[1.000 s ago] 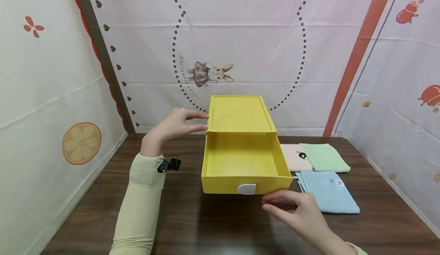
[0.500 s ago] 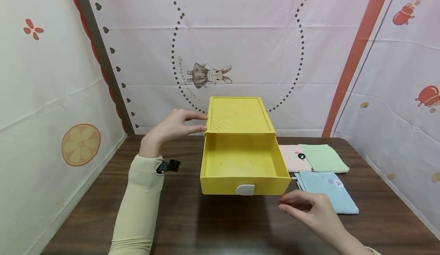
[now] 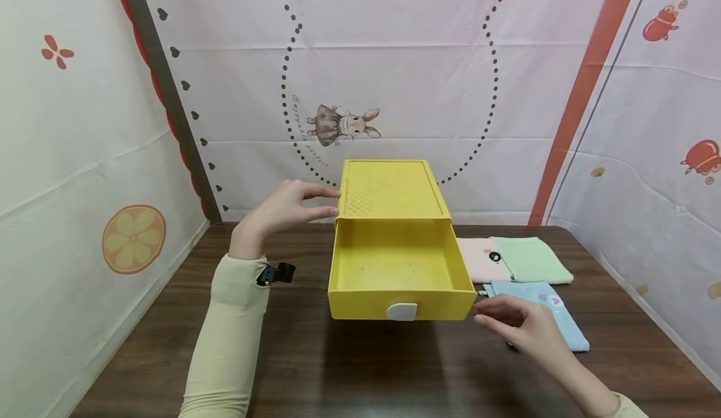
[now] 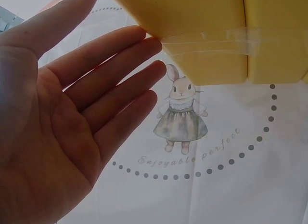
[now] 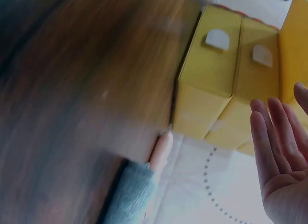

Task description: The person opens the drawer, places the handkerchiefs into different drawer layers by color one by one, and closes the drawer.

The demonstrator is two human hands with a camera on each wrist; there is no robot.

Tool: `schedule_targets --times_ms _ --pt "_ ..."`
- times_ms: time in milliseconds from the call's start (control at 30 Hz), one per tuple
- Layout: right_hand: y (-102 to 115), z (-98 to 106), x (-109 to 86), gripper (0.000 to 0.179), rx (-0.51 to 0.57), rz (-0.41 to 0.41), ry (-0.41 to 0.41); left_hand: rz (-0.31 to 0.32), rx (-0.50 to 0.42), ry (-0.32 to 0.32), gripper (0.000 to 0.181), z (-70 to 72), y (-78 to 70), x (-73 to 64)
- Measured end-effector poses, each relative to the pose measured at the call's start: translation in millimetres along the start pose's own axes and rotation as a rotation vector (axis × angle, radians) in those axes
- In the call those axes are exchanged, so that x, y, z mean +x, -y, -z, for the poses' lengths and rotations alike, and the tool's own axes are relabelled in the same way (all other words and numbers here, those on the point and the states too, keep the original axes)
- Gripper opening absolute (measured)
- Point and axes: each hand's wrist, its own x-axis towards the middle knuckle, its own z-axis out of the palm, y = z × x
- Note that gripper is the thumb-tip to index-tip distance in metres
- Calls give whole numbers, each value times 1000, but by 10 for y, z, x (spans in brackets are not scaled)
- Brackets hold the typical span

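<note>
Here, left hand (image 3: 284, 206) touches one three-drawer cabinet (image 3: 397, 186), right hand (image 3: 532, 330) hovers by three cloths (image 3: 524, 263), both grips spread.

Pale pink fabric back wall (image 3: 394, 74): creased, printed with a dressed rabbit (image 3: 338, 124).
Dark brown wood-grained table (image 3: 158, 343): walled in on three sides.

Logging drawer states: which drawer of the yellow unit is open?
The top drawer, pulled out so its inside shows in the head view. The middle drawer and bottom drawer sit shut beneath it.
</note>
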Motion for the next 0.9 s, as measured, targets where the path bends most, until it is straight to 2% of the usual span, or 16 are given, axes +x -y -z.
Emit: schedule_targets --times_ms 200,300,467,900 --pt "-177 83 56 18 -57 -17 -18 -14 -2 3 48 2 7 13" --pt "-377 128 73 19 -100 -21 -32 -17 0 4 48 4 10 19" --pt "-672 222 87 24 -194 -77 -48 -15 7 4 48 9 6 25" --pt "-993 479 85 30 -261 -196 -42 -9 -7 10 48 15 7 34"
